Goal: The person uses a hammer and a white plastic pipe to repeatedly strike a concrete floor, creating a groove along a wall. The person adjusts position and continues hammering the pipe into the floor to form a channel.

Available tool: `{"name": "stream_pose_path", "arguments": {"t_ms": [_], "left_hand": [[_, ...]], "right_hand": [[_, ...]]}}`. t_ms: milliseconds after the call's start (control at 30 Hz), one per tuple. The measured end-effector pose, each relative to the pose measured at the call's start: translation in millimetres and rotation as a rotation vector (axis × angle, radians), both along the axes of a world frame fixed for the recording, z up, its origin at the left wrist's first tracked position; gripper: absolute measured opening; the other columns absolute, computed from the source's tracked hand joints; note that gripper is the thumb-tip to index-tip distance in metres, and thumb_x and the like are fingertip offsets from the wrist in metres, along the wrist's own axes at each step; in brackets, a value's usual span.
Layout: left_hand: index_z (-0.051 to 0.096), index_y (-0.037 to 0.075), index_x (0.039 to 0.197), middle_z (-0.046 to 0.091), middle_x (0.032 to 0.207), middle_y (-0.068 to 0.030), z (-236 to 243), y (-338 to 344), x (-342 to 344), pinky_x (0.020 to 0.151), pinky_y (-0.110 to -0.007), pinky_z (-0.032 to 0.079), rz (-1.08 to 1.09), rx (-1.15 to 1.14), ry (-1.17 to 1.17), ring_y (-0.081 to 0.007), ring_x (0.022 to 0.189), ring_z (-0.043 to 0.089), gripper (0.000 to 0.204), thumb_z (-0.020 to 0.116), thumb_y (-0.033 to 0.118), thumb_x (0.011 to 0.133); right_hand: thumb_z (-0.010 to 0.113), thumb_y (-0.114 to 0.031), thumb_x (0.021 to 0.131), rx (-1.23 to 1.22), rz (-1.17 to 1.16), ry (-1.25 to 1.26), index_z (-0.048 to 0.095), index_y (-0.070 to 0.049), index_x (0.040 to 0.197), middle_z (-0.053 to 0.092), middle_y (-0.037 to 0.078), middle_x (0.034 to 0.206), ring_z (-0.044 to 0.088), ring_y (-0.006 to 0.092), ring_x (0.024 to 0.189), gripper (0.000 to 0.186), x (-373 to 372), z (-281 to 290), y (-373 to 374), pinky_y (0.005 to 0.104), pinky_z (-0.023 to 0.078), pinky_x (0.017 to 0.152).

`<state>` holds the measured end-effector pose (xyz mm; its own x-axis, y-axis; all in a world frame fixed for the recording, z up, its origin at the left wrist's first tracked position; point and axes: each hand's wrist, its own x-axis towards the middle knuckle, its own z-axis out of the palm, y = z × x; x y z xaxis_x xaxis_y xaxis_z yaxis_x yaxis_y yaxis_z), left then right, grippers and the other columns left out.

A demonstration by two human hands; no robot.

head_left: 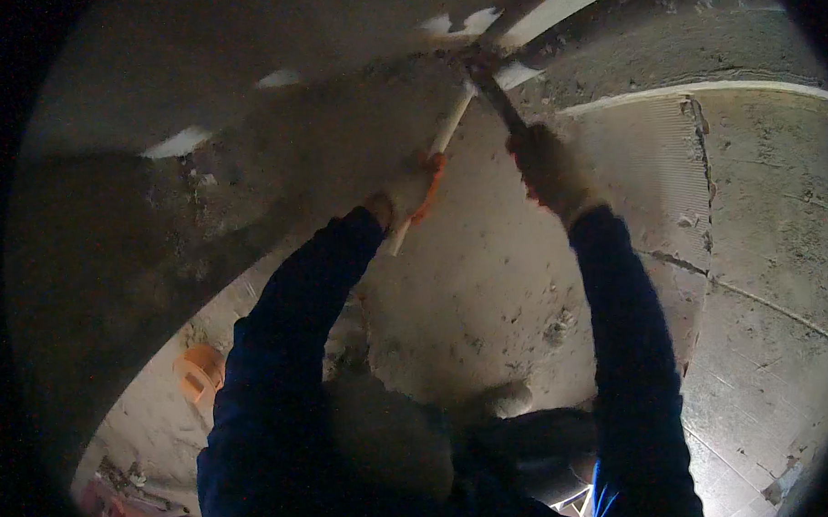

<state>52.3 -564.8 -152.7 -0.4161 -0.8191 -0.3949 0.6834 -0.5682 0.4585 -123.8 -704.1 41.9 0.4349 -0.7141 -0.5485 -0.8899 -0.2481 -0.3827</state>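
My left hand (410, 190), in a pale work glove with an orange-red coating, is closed round a long pale stick (455, 122) that looks like a wooden tool handle. Its lower end sticks out below the wrist. My right hand (553, 170), gloved alike, grips a dark, straight bar-like tool (500, 100). Stick and bar converge at the base of the wall, where shadow and rubble hide their far ends. I cannot tell whether they touch there. A broken white patch (517, 74) lies beside the bar's tip.
A dark wall (158, 231) rises on the left. White strips (700, 91) run along the far edge of the dusty floor (470, 284). Ridged mortar (643, 159) and large grey tiles (778, 246) lie on the right. A round orange object (197, 374) sits by my left arm.
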Motion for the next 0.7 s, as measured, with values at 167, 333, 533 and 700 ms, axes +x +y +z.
{"name": "stream_pose_path", "arguments": {"t_ms": [167, 333, 533, 700], "left_hand": [[0.054, 0.016, 0.109, 0.050, 0.060, 0.0001, 69, 6, -28, 0.041, -0.032, 0.036, 0.130, 0.124, -0.416, -0.0134, 0.045, 0.043, 0.039, 0.050, 0.053, 0.097], [0.055, 0.014, 0.113, 0.053, 0.069, -0.0001, 83, 10, -19, 0.042, -0.031, 0.036, 0.192, 0.118, -0.272, -0.0128, 0.049, 0.045, 0.049, 0.052, 0.059, 0.095], [0.054, 0.011, 0.118, 0.053, 0.074, -0.0011, 74, 3, -25, 0.045, -0.031, 0.040, 0.132, 0.261, -0.354, -0.0122, 0.054, 0.047, 0.056, 0.053, 0.060, 0.093], [0.055, 0.010, 0.119, 0.053, 0.077, -0.0006, 62, 3, -13, 0.050, -0.031, 0.044, 0.037, 0.286, -0.321, -0.0124, 0.058, 0.050, 0.060, 0.053, 0.064, 0.092]], "right_hand": [[0.055, -0.031, 0.098, 0.194, -0.277, -0.154, 0.053, -0.009, 0.098, 0.059, 0.006, 0.065, 0.060, 0.0201, 0.049, 0.022, -65, -14, 35, 0.0372, 0.048, 0.047], [0.056, -0.028, 0.097, 0.399, -0.578, -0.037, 0.051, -0.010, 0.101, 0.052, 0.003, 0.062, 0.051, 0.0157, 0.044, 0.018, -113, -30, 53, 0.0343, 0.041, 0.041], [0.055, -0.026, 0.097, 0.432, -0.567, -0.113, 0.052, -0.010, 0.103, 0.053, 0.004, 0.062, 0.051, 0.0162, 0.045, 0.017, -121, -36, 52, 0.0339, 0.041, 0.043], [0.057, -0.026, 0.097, 0.227, -0.374, -0.047, 0.054, -0.010, 0.109, 0.063, 0.010, 0.070, 0.062, 0.0224, 0.053, 0.020, -104, -28, 53, 0.0374, 0.047, 0.048]]}}
